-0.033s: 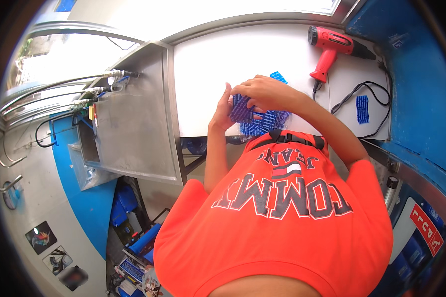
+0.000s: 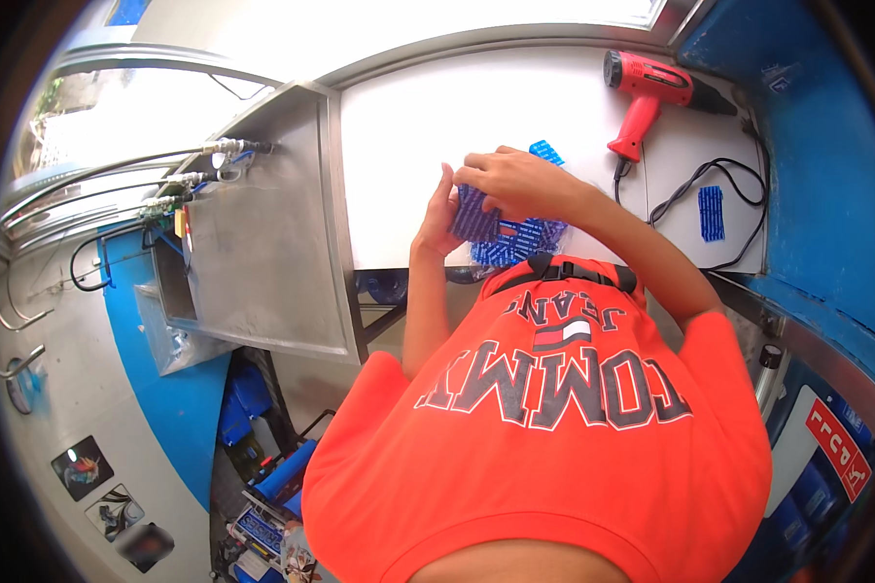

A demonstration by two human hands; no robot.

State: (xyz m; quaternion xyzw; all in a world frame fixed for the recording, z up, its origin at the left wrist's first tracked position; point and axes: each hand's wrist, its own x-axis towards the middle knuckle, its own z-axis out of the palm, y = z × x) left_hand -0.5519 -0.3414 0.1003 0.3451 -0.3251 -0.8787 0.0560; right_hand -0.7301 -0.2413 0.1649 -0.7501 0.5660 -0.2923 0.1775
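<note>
My left hand [image 2: 437, 222] is closed around a small stack of blue printed plastic sleeves [image 2: 475, 220], thumb pointing up. Over the stack's top edge reaches my right hand [image 2: 521, 181], its fingertips pinching the sleeves. Just below the hands, close to my waist, a pile of the same blue sleeves [image 2: 517, 249] rests in clear plastic at the table's near edge. One loose flat sleeve [image 2: 546, 153] lies beyond my right hand. Another sleeve [image 2: 712, 215] lies farther right. The right fingertips partly hide the stack, so I cannot tell how many sleeves are held.
A red heat gun [image 2: 651, 89] lies at the far right of the white table [image 2: 408, 117], its black cord [image 2: 688, 185] looping beside the right sleeve. A blue wall [image 2: 817, 175] bounds the right. On the left stands a metal panel [image 2: 262, 214] with hoses [image 2: 117, 160].
The fingers of my right hand have shifted slightly over the stack of sleeves. All else stays where it was.
</note>
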